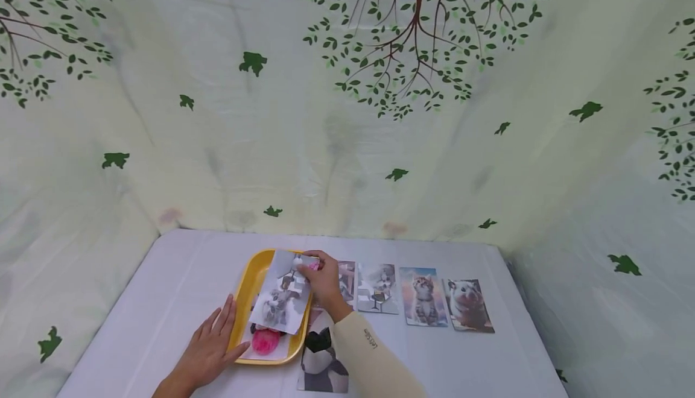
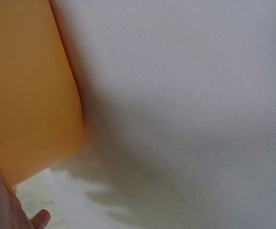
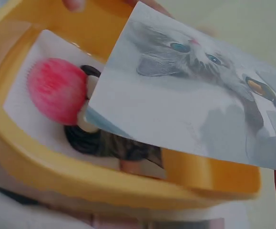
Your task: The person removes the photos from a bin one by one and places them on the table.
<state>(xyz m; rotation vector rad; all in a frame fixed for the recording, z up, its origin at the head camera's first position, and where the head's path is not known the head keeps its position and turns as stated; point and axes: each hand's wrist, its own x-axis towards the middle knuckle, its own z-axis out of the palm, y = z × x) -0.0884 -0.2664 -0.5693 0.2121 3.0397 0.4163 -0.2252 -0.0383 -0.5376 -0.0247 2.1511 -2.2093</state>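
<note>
My right hand (image 1: 326, 283) pinches a picture card (image 1: 281, 301) by its upper right corner, tilted over the yellow tray (image 1: 245, 283). In the right wrist view this card (image 3: 176, 107) shows a grey kitten with blue eyes. Under it, inside the tray, lies another card (image 1: 266, 344) printed with a pink fluffy ball; its upper part is hidden. My left hand (image 1: 209, 344) rests against the tray's left side, fingers extended and thumb by the near rim. The left wrist view shows the tray's outer wall (image 2: 33, 90) standing on the white cloth.
Right of the tray, a row of cards includes a partly covered one (image 1: 346, 280), a grey-white one (image 1: 377, 289), a kitten card (image 1: 423, 295) and a hamster-like animal card (image 1: 469, 304). A panda-like card (image 1: 323, 365) lies near the tray's front right. Leaf-printed curtains (image 1: 326, 145) enclose the table.
</note>
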